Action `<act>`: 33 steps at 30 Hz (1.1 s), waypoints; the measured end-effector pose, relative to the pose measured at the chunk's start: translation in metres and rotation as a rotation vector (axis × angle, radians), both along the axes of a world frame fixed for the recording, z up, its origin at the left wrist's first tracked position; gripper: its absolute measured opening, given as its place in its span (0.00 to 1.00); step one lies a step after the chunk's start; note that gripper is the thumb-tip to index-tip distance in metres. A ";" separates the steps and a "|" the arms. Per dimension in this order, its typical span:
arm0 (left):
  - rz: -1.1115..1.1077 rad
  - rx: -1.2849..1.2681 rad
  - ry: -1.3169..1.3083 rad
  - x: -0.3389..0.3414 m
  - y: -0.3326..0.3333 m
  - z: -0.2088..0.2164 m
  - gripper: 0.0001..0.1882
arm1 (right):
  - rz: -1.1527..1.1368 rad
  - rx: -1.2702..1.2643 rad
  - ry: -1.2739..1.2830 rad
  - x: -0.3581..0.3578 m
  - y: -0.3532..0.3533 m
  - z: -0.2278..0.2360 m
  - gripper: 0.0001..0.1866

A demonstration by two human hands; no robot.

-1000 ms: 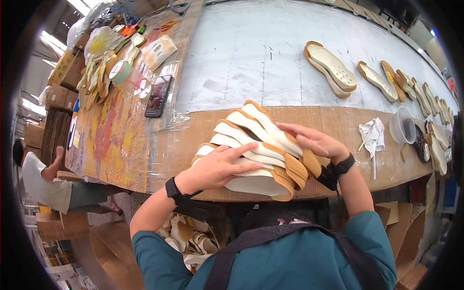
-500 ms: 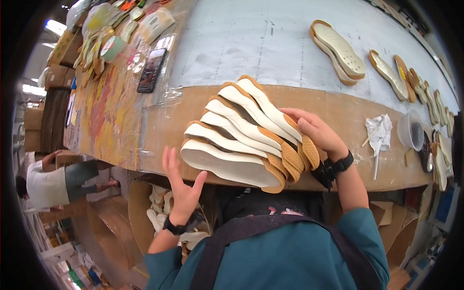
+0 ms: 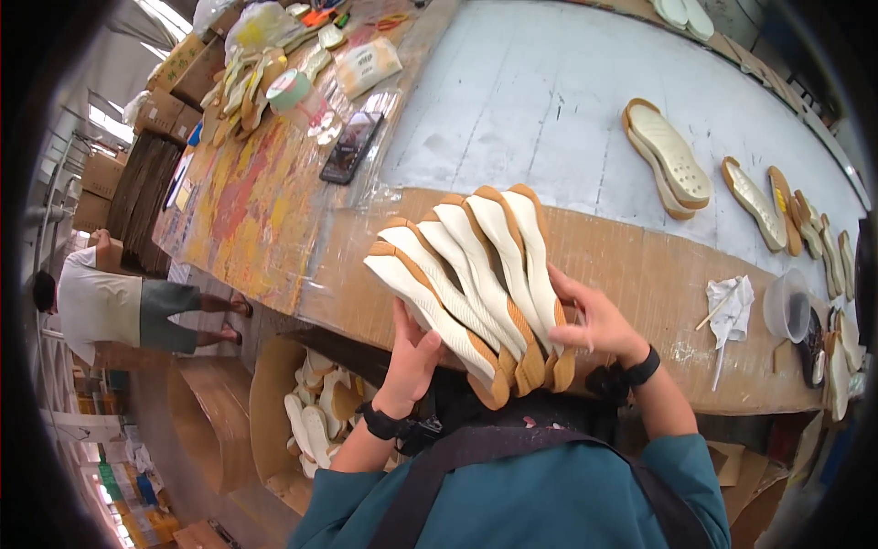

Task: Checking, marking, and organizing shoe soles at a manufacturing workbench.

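Observation:
A row of several white shoe soles with tan edges and tan textured ends (image 3: 501, 306) stands on edge, packed side by side, at the table's near edge. My left hand (image 3: 412, 361) is against the left outer sole, thumb up and the other fingers partly hidden behind it. On the opposite side my right hand (image 3: 599, 320) presses the outermost sole, its fingers partly out of sight. The soles are squeezed between both hands, fanned slightly apart at their far ends.
Cardboard (image 3: 640, 284) covers the table's near strip. Farther right are more soles (image 3: 668, 160), a plastic cup (image 3: 785, 311) and crumpled white paper (image 3: 730, 306). A phone (image 3: 352, 148) and tape roll (image 3: 289, 90) lie left. Below stands a box of soles (image 3: 270, 403); a person (image 3: 128, 297) is beyond.
My left hand, spread and apart from the soles before, now grips their left side. The bundle has turned, its far ends pointing more away from me. The whole view has shifted.

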State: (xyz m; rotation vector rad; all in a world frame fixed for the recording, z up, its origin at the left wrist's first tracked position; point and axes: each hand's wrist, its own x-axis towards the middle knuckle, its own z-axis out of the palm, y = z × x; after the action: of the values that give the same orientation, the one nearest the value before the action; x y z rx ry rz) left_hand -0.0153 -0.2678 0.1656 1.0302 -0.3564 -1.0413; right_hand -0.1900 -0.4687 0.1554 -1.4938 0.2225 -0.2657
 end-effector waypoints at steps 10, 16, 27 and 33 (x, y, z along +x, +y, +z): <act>-0.300 -0.145 -0.588 0.018 -0.043 0.034 0.45 | -0.316 0.067 -0.155 -0.013 0.000 0.046 0.42; -0.337 -0.317 -0.798 0.019 -0.039 0.020 0.58 | -0.329 0.135 -0.161 0.000 0.001 0.027 0.39; -0.293 -0.204 -0.773 0.006 -0.058 0.022 0.60 | -0.380 0.299 -0.175 -0.005 -0.004 0.011 0.38; -0.260 -0.270 -0.918 -0.001 -0.071 0.034 0.56 | -0.441 0.276 -0.111 -0.012 -0.008 0.006 0.38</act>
State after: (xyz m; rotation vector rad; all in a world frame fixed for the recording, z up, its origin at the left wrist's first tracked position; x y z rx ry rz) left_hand -0.0165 -0.3390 0.1996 1.1845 -1.3671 -0.6565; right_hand -0.2022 -0.4769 0.1614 -1.1414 0.4805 -0.6439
